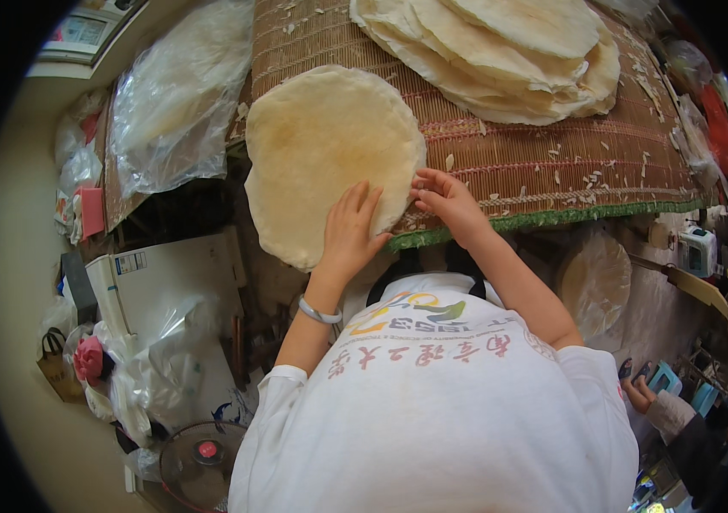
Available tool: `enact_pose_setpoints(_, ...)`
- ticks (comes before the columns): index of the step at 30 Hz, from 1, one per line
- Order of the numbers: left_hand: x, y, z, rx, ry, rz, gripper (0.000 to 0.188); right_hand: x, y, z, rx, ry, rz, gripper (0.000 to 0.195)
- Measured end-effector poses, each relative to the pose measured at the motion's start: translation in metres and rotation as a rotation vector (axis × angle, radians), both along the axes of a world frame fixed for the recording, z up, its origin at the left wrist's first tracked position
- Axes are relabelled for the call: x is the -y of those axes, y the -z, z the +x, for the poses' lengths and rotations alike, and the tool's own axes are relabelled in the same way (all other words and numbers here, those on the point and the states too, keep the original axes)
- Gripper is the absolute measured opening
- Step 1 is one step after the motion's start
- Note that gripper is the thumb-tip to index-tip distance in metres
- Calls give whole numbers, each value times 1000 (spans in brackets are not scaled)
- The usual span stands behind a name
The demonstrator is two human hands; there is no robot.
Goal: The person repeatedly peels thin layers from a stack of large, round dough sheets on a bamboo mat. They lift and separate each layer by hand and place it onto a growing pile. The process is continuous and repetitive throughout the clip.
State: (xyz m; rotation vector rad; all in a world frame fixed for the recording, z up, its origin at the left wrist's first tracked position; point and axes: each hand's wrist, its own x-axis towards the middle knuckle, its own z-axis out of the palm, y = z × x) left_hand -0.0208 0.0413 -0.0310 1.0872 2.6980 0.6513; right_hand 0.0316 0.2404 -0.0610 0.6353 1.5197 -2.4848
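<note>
A round, pale flatbread (332, 147) lies at the left part of a brown slatted mat (569, 154), its near edge jutting past the mat's green fringe. My left hand (352, 224), with a bangle at the wrist, rests on top of its lower right part, fingers slightly spread. At the bread's right edge is my right hand (444, 200), its fingers curled and thumb close to them; whether they pinch the rim is unclear. Farther back on the right, a stack of similar thin flatbreads (505, 58) sits on the mat. Pale flakes are scattered around it.
Clear plastic (178, 109) covers something pale at the left. Below it stand a white appliance (171, 282) with plastic bags and a fan (203, 455). A bagged round stack (595, 282) is beneath the mat's right side. Another person's feet (638, 391) show at lower right.
</note>
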Motion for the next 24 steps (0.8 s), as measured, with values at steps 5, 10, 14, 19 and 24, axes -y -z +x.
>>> enact_pose_setpoints(5,10,-3,-8,2,-8,93,61,11,4,-5,7,152,-86,43)
enact_pose_setpoints(10,18,-8,-11,201,-97,140,48,27,4,-12,48,239,-139,39)
enact_pose_setpoints(14,16,-5,-10,163,-97,147,41,32,7,-15,82,97,-81,30)
enact_pose_setpoints(19,15,-6,-12,355,-150,190,34,39,10,-19,112,99,-5,25)
enact_pose_setpoints(24,20,-3,-16,525,-160,284,37,38,14,-19,105,93,-71,22)
